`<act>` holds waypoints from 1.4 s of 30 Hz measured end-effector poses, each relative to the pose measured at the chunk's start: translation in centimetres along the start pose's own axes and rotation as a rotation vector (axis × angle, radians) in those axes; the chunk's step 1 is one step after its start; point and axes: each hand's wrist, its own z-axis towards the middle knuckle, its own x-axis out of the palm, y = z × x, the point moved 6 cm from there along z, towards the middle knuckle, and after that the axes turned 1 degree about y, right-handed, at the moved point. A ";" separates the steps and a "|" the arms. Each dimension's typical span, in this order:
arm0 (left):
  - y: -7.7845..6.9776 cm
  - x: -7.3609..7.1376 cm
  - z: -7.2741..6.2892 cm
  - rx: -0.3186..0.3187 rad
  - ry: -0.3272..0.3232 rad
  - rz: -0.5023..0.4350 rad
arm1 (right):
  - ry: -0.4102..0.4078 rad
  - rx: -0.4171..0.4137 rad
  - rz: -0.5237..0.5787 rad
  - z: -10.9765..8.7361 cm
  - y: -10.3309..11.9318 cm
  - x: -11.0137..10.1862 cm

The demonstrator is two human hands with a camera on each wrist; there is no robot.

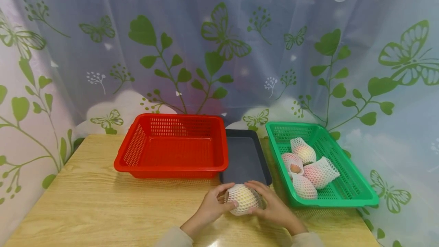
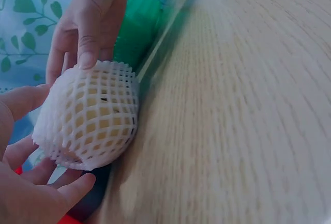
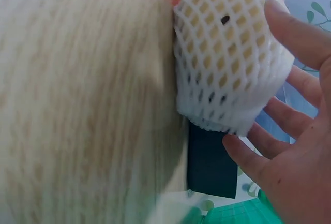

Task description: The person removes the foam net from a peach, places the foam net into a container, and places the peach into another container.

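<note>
A yellowish fruit in a white foam net (image 1: 242,199) (image 2: 90,115) (image 3: 227,53) sits on the wooden table (image 1: 103,209), just in front of a black tray (image 1: 241,159). My left hand (image 1: 217,203) (image 2: 31,193) cups its left side with the fingers curled round it. My right hand (image 1: 269,203) (image 3: 295,146) holds the right side, its thumb (image 2: 88,53) lying over the top of the net. A small dark spot shows through the mesh.
An empty red basket (image 1: 168,170) stands at the back left of the tray. To the right, a green basket (image 1: 332,202) holds several net-wrapped fruits (image 1: 308,170). A leaf-and-butterfly curtain (image 1: 219,48) closes off the back and sides.
</note>
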 end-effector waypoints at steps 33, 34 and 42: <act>2.1 0.4 0.9 -0.054 -0.020 -0.094 | 0.142 0.203 0.292 0.7 -2.4 2.0; 2.1 0.4 0.9 -0.054 -0.021 -0.095 | 0.137 0.200 0.292 0.6 -2.4 2.0; 2.2 0.5 0.8 -0.045 -0.022 -0.102 | 0.058 0.114 0.237 0.6 -2.0 1.8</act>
